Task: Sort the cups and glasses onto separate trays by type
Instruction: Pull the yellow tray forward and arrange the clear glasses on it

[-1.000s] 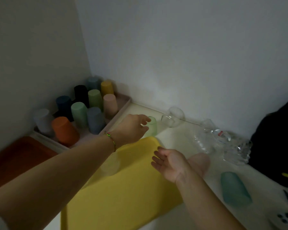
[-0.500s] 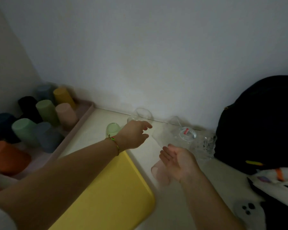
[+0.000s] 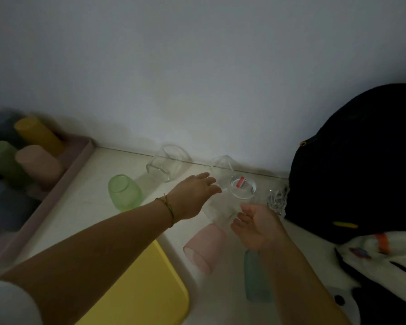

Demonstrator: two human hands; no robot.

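On the counter beside the black bag, the pink tray holds cups; the yellow tray lies nearer. Clear glasses sit along the wall. Left hand and right hand flank the labelled glass, fingers relaxed, grasping nothing.

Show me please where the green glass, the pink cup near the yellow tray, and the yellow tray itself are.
green glass [image 3: 124, 193], head view, middle of its side wall.
pink cup [image 3: 205, 246], head view, middle of its side.
yellow tray [image 3: 145, 299], head view, bare flat surface.
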